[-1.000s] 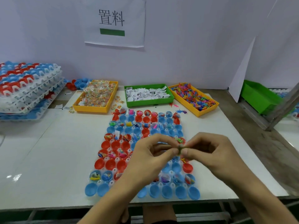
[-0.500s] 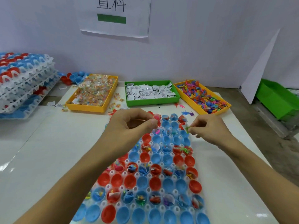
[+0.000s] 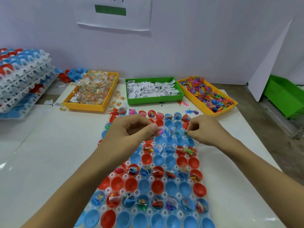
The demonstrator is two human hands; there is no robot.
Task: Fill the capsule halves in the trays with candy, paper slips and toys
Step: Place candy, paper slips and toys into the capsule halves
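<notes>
A clear tray of red and blue capsule halves lies in front of me; some halves hold candy, slips and toys, others are bare. My left hand hovers over the tray's upper left part, thumb and fingers pinching a small wrapped item. My right hand hovers over the tray's right side and pinches a small green toy. Behind the tray stand a yellow bin of wrapped candy, a green bin of paper slips and a yellow bin of colourful toys.
A stack of white trays with capsule halves sits at the far left. Loose capsule halves lie behind the candy bin. A green crate stands at the right beyond the table edge. Stray toys lie by the toy bin.
The view has moved closer to the tray. Both hands stay over its upper part, the left still pinching a small item and the right a green toy, slightly further apart.
</notes>
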